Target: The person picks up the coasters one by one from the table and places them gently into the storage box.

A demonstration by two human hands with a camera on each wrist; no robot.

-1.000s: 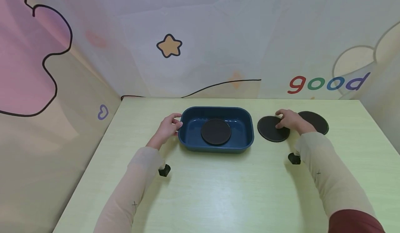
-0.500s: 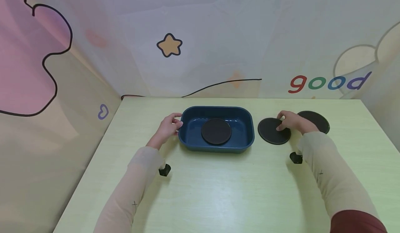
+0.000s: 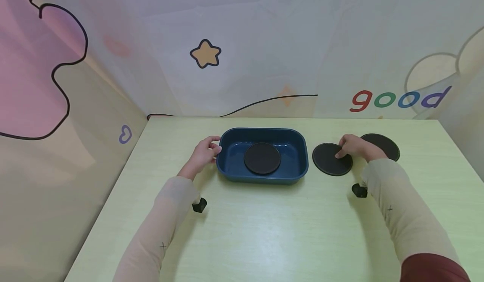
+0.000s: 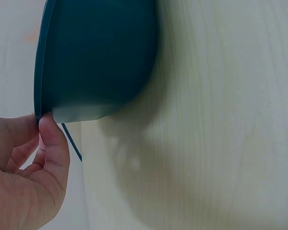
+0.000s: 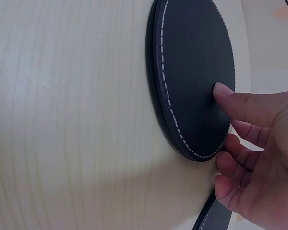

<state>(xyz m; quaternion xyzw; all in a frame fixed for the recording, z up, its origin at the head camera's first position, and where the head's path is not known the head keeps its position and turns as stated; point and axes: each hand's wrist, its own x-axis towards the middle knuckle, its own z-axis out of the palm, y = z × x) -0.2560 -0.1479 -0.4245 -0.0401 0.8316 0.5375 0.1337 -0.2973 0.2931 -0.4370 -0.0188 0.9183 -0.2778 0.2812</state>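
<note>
A dark blue rectangular dish (image 3: 261, 180) stands on the table with a round black coaster (image 3: 262, 159) lying flat inside it. My left hand (image 3: 203, 155) pinches the dish's left rim between thumb and fingers, as the left wrist view of the dish wall (image 4: 98, 52) confirms. Right of the dish lies another black coaster (image 3: 328, 160), with white stitching and a double-layered edge in the right wrist view. My right hand (image 3: 357, 146) grips its right side, thumb on top and fingertips curled at the edge. Behind that hand, a further black coaster (image 3: 385, 145) is partly covered.
The light wooden table (image 3: 257, 231) meets a printed cloth backdrop (image 3: 264, 51) just behind the dish. A side cloth (image 3: 75, 181) rises along the table's left edge. Small black devices hang beneath both wrists.
My right fingers have closed in on the coaster's edge, and that coaster has shifted slightly toward me. My left hand and the dish hold their place.
</note>
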